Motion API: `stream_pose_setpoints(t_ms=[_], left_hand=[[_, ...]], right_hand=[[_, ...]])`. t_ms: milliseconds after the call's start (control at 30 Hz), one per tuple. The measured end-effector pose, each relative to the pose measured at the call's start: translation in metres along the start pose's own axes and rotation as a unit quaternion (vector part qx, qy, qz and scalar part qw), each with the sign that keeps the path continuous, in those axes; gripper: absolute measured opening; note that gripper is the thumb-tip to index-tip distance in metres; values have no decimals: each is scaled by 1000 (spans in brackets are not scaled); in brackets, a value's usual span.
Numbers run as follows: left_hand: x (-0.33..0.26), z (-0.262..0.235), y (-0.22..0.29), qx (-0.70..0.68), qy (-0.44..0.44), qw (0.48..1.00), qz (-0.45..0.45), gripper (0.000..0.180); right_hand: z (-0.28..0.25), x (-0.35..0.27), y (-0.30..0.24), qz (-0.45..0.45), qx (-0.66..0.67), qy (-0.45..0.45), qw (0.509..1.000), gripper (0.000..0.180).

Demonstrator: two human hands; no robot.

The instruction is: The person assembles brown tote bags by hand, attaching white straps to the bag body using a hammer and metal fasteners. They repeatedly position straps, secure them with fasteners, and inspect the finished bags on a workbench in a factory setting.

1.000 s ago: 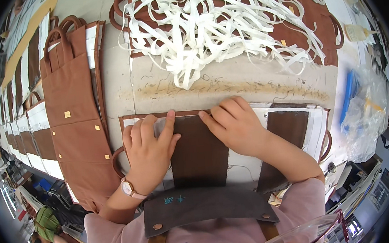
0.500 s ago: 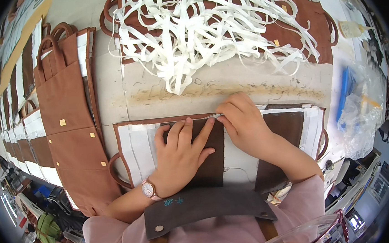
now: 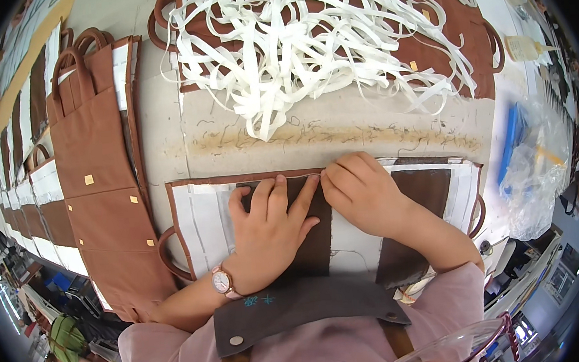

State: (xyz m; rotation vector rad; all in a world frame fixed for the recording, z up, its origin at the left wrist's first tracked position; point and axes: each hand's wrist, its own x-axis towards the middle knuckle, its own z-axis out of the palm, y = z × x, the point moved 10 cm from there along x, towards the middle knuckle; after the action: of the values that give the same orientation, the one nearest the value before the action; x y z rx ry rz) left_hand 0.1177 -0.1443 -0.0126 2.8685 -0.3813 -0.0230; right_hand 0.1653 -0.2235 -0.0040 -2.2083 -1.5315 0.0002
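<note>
And the left hand (image 3: 269, 220) has slid rightward along the far edge of the bag (image 3: 352, 244) since a second ago, right up to the right hand (image 3: 362, 196), which has shifted rightward too! The left lies palm down, fingers spread wide, fingertips pressing that edge. The right has its fingertips bunched narrow on the edge, just beside the left's forefinger; what sits between them, I cannot tell. The brown-and-white bag lies flat under both hands. Beyond the grip, a heap of white ribbons (image 3: 319, 36); left of it, another brown bag (image 3: 100, 155); well to the right, crumpled clear plastic (image 3: 538, 188)
</note>
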Motion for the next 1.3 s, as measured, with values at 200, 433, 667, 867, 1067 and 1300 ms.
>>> stream_pose_setpoints(t_ms=[200, 433, 667, 867, 1067, 1300], left_hand=[[-1, 1, 0, 0, 2, 1000, 6, 63], [-2, 3, -5, -22, -1, 1000, -13, 62], [1, -2, -5, -3, 5, 1000, -12, 63], [-12, -5, -21, -4, -8, 999, -39, 60], [-19, -4, -33, -38, 3, 998, -57, 62], [-11, -5, -26, 0, -7, 999, -41, 60]], right_hand=[[1, -8, 27, 114, 130, 67, 983, 30], [-5, 1, 0, 12, 20, 19, 1000, 32], [-5, -3, 3, 33, 18, 51, 998, 32], [-4, -3, 2, 44, 7, 50, 998, 27], [-3, -5, 9, 67, 23, 78, 994, 31], [1, 3, 0, 47, 5, 48, 998, 44]])
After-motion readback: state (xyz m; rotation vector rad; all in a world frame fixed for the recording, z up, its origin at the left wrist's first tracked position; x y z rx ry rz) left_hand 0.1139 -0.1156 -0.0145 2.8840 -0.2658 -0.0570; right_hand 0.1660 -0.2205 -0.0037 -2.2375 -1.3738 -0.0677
